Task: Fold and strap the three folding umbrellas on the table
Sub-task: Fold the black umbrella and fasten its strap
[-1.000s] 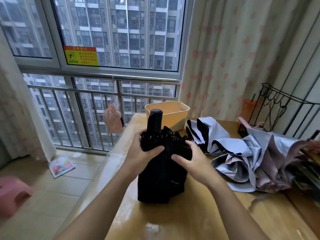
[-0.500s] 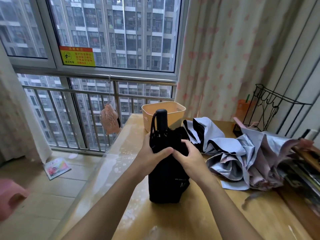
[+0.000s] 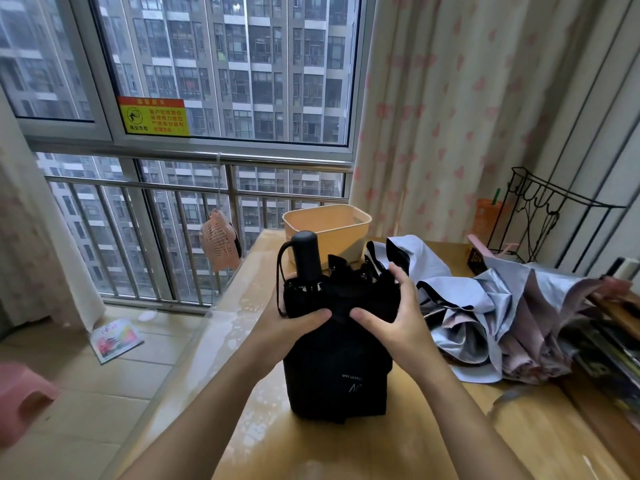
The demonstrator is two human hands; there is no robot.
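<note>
One wide view, worn on my head, looks forward and down from close above the desk point(image 3: 346, 452), facing the window point(image 3: 225, 64), with the curtain point(image 3: 467, 98) on the right and the floor point(image 3: 86, 393) on the left.

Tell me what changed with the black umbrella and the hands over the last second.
The right hand slid off the front of the black umbrella to its right side, where its fingers now gather the loose folds. The left hand kept its grip on the left side. The umbrella stayed upright on the table, handle up. The pale umbrellas to the right did not move.
</note>
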